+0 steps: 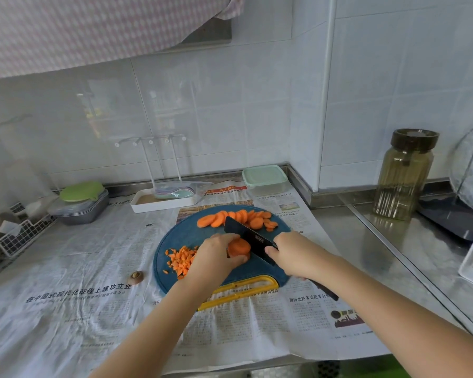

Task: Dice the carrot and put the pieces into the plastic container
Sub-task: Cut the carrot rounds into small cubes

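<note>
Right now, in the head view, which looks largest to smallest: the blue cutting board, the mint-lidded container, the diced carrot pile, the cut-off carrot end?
1. blue cutting board
2. mint-lidded container and diced carrot pile: alike; the container is farther back, so unranked
3. carrot end

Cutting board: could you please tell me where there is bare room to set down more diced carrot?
Bare board lies at its far-left arc, between the slices and the diced pile. The middle is crowded: left hand, carrot stack, knife, right hand. The newspaper left of the board is also free.
</note>
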{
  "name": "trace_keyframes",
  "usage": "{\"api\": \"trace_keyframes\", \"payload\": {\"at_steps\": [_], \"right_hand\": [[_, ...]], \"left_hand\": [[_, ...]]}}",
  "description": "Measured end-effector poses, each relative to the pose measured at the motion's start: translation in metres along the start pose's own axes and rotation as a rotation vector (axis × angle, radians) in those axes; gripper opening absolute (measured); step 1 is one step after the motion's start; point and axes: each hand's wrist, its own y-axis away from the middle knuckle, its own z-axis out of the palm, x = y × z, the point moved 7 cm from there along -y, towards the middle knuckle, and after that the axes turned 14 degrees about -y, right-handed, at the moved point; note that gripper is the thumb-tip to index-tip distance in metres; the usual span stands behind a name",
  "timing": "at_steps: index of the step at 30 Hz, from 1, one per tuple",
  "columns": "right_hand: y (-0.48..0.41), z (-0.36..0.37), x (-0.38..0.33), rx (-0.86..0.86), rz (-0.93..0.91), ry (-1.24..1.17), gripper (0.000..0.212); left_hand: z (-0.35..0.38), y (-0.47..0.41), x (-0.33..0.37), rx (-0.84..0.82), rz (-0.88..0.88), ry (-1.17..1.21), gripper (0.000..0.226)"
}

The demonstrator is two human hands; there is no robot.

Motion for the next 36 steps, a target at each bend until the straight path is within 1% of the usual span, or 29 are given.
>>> {"api": "trace_keyframes", "payload": {"at_steps": [3, 6, 13, 16, 19, 22, 26, 30, 33, 36], "right_hand": [[-0.002, 0.001, -0.004, 0.020, -0.008, 0.039, 0.032], [-0.003, -0.001, -0.004, 0.016, -0.037, 0.066, 0.034], [0.008, 0.001, 0.001, 0.010, -0.057, 0.066, 0.033], [0.012, 0.004, 0.002, 0.028, -0.065, 0.060, 0.031], [0.011, 0.003, 0.002, 0.050, -0.064, 0.076, 0.029], [0.010, -0.002, -0.005, 0.061, -0.087, 0.161, 0.030], [0.003, -0.004, -0.014, 0.060, -0.115, 0.247, 0.032], [-0.005, 0.003, -0.012, 0.042, -0.132, 0.237, 0.030], [-0.006, 0.005, -0.010, 0.032, -0.138, 0.201, 0.037], [-0.001, 0.007, -0.008, 0.019, -0.149, 0.162, 0.037]], "left_hand": [[0.005, -0.001, 0.002, -0.015, -0.009, -0.040, 0.064], [0.007, -0.001, 0.007, -0.002, 0.010, -0.131, 0.062], [0.010, 0.013, 0.018, 0.113, 0.191, -0.194, 0.056], [0.010, 0.016, 0.017, 0.141, 0.210, -0.151, 0.057], [0.011, 0.019, 0.012, 0.184, 0.165, -0.084, 0.055], [0.013, 0.021, 0.011, 0.220, 0.154, -0.052, 0.051], [0.012, 0.022, 0.008, 0.248, 0.175, -0.051, 0.053], [0.014, 0.023, 0.010, 0.261, 0.197, -0.054, 0.057], [0.014, 0.022, 0.010, 0.270, 0.207, -0.055, 0.057], [0.015, 0.023, 0.010, 0.270, 0.220, -0.064, 0.056]]}}
